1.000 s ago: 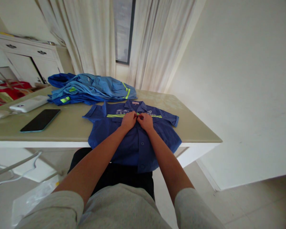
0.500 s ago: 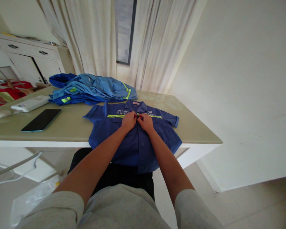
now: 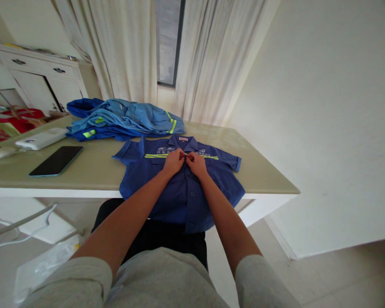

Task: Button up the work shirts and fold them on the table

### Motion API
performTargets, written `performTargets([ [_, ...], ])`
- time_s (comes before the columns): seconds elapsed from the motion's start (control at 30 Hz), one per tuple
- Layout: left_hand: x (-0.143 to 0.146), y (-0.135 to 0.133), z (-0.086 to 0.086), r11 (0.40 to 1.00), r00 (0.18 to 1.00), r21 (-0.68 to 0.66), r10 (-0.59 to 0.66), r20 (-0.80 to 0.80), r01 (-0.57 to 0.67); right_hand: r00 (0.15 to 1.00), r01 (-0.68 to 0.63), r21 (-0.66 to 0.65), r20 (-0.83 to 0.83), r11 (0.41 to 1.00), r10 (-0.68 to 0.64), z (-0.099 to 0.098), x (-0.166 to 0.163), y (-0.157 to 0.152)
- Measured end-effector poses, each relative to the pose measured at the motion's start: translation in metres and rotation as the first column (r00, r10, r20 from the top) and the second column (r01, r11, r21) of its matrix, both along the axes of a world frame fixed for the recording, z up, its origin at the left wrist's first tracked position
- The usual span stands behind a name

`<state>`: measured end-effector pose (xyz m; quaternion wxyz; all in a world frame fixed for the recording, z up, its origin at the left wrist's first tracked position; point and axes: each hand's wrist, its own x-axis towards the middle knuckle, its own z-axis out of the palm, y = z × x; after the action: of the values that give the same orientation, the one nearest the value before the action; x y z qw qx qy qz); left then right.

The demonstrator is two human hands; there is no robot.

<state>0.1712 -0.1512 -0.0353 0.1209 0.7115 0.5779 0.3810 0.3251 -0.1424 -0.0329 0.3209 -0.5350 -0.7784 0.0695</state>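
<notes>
A dark blue short-sleeved work shirt (image 3: 167, 188) lies front up, collar away from me, its lower part hanging over the table's near edge. White lettering and a yellow-green reflective stripe cross its chest. My left hand (image 3: 174, 161) and my right hand (image 3: 196, 163) meet at the front placket, level with the stripe. Both pinch the shirt's front edges there, fingertips nearly touching. Whatever button lies between the fingers is hidden. Lower on the placket, a dark button (image 3: 192, 194) shows.
Folded blue work clothes (image 3: 128, 117) with yellow-green strips lie at the table's back. On the left are a black-screened phone (image 3: 56, 161) and a white device (image 3: 41, 139) with a cable. The table (image 3: 266, 175) ends near a white wall on the right. Curtains hang behind.
Both hands stay at the same spot on the placket, with only slight finger movement. The shirt and the other things have not visibly moved.
</notes>
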Motion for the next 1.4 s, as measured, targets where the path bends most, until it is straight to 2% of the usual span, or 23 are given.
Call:
performTargets([
  [0.37,0.001,0.000,0.000,1.000,1.000,-0.010,-0.002,0.011,0.002,0.995,0.090,0.038,0.038,0.995,-0.091,0.002,-0.004,-0.006],
  [0.63,0.000,0.001,-0.001,0.999,0.999,0.012,-0.032,-0.034,0.033,0.996,0.081,-0.016,-0.029,0.997,-0.081,0.002,-0.003,-0.005],
  [0.77,0.000,0.002,-0.002,0.999,0.998,0.013,-0.040,-0.057,0.040,0.997,0.071,-0.031,0.015,0.997,-0.071,-0.001,-0.002,-0.002],
  [0.9,0.002,0.002,-0.003,0.999,0.997,0.012,-0.029,-0.073,0.030,0.996,0.072,-0.017,0.049,0.997,-0.071,-0.002,-0.002,0.000],
  [1.4,0.007,-0.009,0.003,0.998,0.980,0.059,0.016,-0.198,-0.004,0.999,0.021,0.016,-0.025,1.000,-0.021,-0.004,0.002,0.002],
])
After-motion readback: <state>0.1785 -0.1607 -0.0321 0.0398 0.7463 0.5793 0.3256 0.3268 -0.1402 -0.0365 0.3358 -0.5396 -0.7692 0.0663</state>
